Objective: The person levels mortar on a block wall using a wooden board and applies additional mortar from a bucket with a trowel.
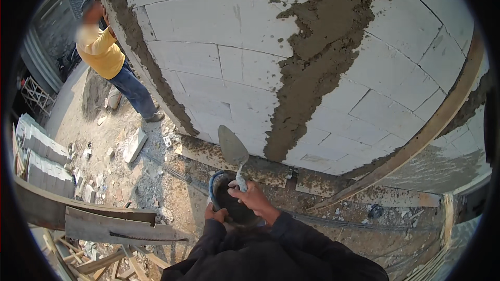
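Note:
My right hand (pixel 253 199) is closed around the handle of a pointed trowel (pixel 233 147), whose grey blade is raised toward the wall. Below the trowel is a round bucket (pixel 211 184) with a blue rim and dark, wet-looking mortar (pixel 232 205) inside. At the bucket's left side, my left hand (pixel 215 213) grips its edge with bent fingers. In front of me stands a wall of white blocks (pixel 203 23). A broad, rough band of wet mortar (pixel 317 67) runs down its middle, and a narrower mortar strip (pixel 140 47) follows its left edge.
A person in a yellow shirt (pixel 107 54) stands at the wall's left end. A long wooden board (pixel 411 151) leans across the right. Stacked blocks (pixel 49 171), planks (pixel 112 224) and scrap timber (pixel 99 265) lie left. Rubble and cables (pixel 177 171) cover the ground.

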The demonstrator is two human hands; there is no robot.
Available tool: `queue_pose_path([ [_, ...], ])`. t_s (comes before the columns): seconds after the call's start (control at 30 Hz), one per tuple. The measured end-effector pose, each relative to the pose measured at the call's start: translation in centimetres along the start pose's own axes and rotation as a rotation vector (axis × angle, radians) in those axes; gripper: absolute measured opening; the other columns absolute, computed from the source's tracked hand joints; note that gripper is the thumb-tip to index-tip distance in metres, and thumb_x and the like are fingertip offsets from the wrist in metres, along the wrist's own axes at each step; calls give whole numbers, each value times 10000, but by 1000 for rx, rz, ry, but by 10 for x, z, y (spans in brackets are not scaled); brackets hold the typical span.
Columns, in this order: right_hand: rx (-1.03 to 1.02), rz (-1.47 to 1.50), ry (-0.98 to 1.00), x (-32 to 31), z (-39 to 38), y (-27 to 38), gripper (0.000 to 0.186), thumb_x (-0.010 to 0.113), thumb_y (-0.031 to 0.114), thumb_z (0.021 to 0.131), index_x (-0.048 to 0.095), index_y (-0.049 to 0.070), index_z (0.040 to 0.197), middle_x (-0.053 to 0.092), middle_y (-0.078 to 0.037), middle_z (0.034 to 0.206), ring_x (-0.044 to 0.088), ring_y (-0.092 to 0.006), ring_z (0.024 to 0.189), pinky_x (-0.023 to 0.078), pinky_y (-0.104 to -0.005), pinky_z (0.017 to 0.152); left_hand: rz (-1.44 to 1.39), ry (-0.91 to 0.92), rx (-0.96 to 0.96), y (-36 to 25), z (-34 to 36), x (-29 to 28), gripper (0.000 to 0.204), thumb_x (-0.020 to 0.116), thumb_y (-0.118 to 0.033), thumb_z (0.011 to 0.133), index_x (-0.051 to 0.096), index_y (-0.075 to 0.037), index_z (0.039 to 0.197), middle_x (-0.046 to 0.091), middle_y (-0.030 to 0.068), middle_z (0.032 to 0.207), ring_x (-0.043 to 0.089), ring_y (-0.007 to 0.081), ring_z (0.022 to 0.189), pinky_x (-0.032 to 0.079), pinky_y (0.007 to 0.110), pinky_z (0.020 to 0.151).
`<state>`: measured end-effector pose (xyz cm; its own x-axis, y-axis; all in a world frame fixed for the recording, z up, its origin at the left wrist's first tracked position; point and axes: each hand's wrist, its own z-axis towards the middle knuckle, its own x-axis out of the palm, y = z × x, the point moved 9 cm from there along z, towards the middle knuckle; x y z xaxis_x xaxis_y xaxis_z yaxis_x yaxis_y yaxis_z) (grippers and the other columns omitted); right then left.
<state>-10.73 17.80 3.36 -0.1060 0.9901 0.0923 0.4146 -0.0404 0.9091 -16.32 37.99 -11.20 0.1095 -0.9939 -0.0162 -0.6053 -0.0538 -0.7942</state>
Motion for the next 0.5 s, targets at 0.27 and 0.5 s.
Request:
queue_pose_path([
  [0.27, -24, -998, 340, -71, -47, -44, 476, 635, 397, 976, 655, 38, 1286, 701, -230, 1191, 654, -437, 1105, 516, -501, 920, 19, -71, 51, 69, -5, -85, 534, 701, 10, 706, 638, 31, 1237, 736, 123, 1053, 722, 275, 881, 614, 398, 754],
  [0.5, -371, -1348, -2, 71, 37, -85, 169, 607, 152, 928, 669, 43, 1042, 670, -172, 875, 691, -390, 831, 514, -538, 753, 218, 90, 208, -25, 17, -95, 806, 793, -95, 701, 515, 79, 1437, 459, 216, 1565, 596, 295, 1292, 500, 362, 1042],
])
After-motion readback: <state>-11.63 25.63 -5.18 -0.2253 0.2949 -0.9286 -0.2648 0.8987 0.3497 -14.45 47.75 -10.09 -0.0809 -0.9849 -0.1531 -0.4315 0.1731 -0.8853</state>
